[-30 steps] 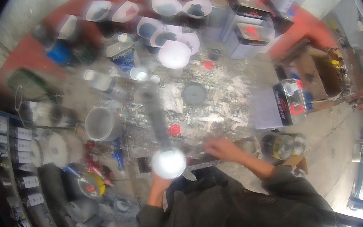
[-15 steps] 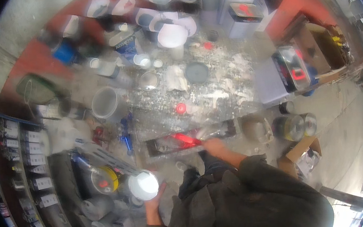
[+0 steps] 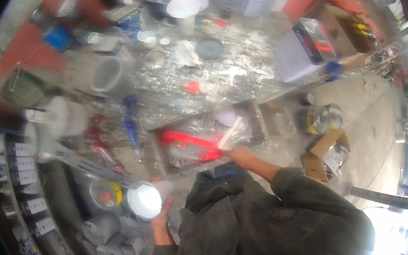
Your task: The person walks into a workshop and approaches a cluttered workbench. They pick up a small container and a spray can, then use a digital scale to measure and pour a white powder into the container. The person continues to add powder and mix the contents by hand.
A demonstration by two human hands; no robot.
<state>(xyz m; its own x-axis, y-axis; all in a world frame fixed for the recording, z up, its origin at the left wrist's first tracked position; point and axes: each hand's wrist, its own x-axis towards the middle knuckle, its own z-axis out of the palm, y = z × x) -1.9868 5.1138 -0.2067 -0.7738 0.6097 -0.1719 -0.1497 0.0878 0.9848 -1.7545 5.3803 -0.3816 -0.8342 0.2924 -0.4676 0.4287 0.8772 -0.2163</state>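
My left hand (image 3: 161,215) is closed around the side of a white plastic tub (image 3: 144,201), whose round mouth faces up with bright glare inside. At the bench front, my right hand (image 3: 241,157) grips the front edge of an open drawer (image 3: 260,123); its fingertips are blurred. Inside lies a long red tool (image 3: 190,140), its kind unclear, with its near end close to my fingers. Next to it are a white stick-like piece (image 3: 230,133), crumpled clear plastic (image 3: 179,156) and a pale rounded cup-like thing (image 3: 224,117).
The paint-spattered bench (image 3: 244,79) carries tubs, a dark round lid (image 3: 209,49), a red cap (image 3: 192,86) and metal cans (image 3: 301,49). Blue (image 3: 131,126) and red (image 3: 101,142) spray guns hang left of the drawer. A cardboard box (image 3: 327,155) stands at right, shelves (image 3: 27,185) at left.
The drawer has come out toward me with my right hand at its front, showing more of its contents. The view has shifted; my left hand still holds the tub.
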